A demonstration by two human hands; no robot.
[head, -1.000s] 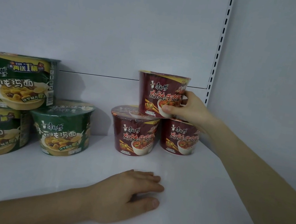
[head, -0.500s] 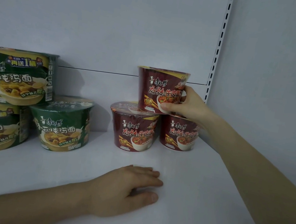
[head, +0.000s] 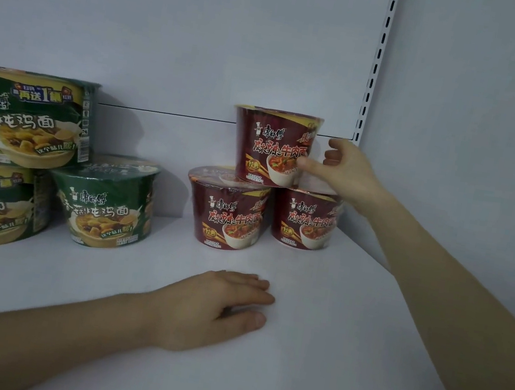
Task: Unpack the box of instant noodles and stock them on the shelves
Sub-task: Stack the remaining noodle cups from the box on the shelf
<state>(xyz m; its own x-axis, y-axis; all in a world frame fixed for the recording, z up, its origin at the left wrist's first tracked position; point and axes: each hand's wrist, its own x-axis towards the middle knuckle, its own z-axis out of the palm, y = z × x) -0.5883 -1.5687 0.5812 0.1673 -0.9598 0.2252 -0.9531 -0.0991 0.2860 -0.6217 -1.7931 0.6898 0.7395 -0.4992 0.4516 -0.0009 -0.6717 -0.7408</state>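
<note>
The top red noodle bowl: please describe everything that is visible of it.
The top red noodle bowl is a dark red tub, wider at its rim, printed with white characters and a soup picture. It stands upright on the lower left bowl and the lower right bowl. The right hand's thumb tip touches its front; the other fingers are apart.

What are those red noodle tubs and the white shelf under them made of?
The front red tub: seemingly paper or plastic under glossy clear film; shine and wrinkles show on its lid. The shelf: probably painted metal, smooth matte white, with a slotted upright beside it.
</note>
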